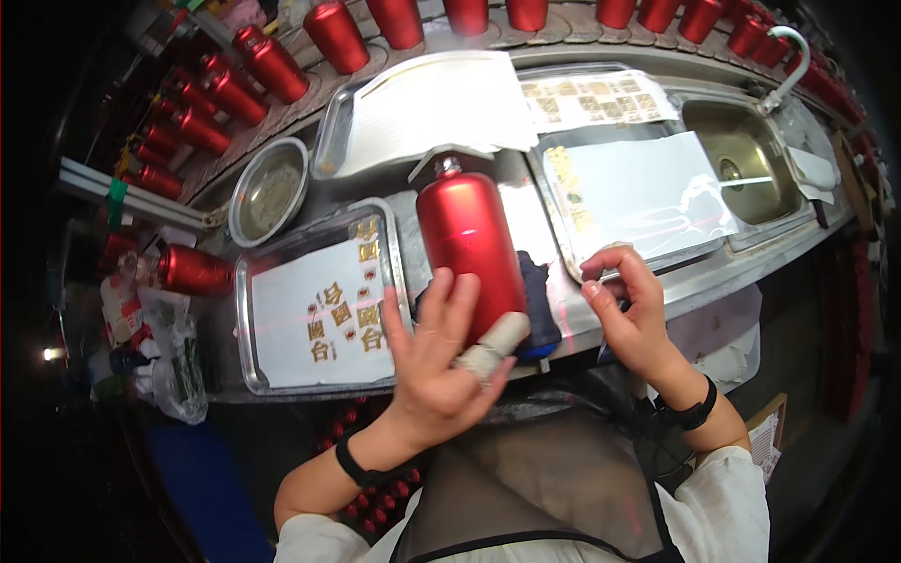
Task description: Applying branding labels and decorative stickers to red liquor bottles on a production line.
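A shiny red bottle (466, 239) lies on a dark blue cloth (537, 300) at the middle of the counter, its neck pointing away from me. My left hand (439, 375) is over the bottle's near end with fingers spread; one finger is wrapped in pale tape. The fingertips seem to touch the bottle without gripping it. To the right of the bottle, my right hand (631, 310) is closed in a pinch by the corner of a metal tray. Whatever its thumb and forefinger hold, if anything, is too small to make out.
Left of the bottle, a metal tray (246, 328) carries a white sheet (282, 310) with gold decals. Behind are a metal bowl (246, 225) and a stack of white paper (441, 103). On the right, another decal sheet (648, 188) lies before a sink (765, 202). Red bottles (336, 38) line the back.
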Motion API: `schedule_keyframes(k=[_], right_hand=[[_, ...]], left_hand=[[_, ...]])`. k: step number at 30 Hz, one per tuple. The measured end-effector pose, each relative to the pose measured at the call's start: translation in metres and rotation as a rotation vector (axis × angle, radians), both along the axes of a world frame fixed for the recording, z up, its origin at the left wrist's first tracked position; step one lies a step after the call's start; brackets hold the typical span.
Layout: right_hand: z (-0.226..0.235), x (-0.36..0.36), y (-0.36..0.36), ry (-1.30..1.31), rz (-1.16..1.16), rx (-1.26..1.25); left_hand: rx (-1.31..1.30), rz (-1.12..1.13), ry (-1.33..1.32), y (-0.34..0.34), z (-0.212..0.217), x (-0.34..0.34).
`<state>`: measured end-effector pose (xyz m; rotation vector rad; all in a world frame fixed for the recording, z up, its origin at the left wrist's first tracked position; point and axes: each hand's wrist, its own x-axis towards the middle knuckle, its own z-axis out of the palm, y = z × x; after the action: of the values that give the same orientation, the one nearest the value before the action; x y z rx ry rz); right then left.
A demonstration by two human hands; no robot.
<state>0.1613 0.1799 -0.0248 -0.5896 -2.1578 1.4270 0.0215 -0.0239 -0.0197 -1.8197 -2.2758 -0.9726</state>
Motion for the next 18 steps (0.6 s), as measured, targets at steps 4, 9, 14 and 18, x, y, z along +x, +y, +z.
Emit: schedule_keyframes(k=[4, 9, 14, 18], right_hand=[[0.005, -0.012, 0.035, -0.043, -0.121, -0.02], [-0.014, -0.062, 0.092, -0.097, -0.13, 0.324], [-0.031, -0.105, 0.157, -0.352, -0.136, 0.499], [-0.042, -0.134, 0.193, -0.484, -0.152, 0.591]], left_hand=[[0.017, 0.043, -0.092, -0.002, -0.007, -0.021], [0.05, 0.073, -0.056, 0.012, -0.028, -0.023], [0.097, 0.045, -0.152, 0.005, -0.042, -0.027], [0.13, 0.009, -0.171, 0.002, -0.054, -0.033]])
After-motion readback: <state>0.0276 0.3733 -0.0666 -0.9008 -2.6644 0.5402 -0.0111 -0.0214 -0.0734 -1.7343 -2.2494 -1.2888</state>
